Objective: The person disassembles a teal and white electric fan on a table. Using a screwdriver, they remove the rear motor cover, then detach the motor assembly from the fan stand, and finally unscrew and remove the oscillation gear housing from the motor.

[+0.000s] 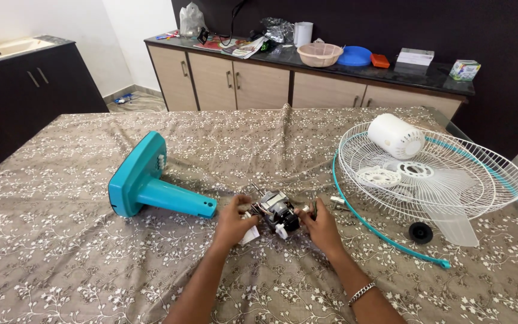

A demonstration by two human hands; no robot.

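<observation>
Two hands meet at near centre of the cloth-covered table [61, 252]: left hand [233, 221] and right hand [321, 228] pinch the fan motor [277, 213] between curled fingers. Left, a teal fan stand [145, 183] lies toppled. Right, white wire guards [445, 174] hold a white motor cover [395, 135]. Far: counter [355, 69].
</observation>
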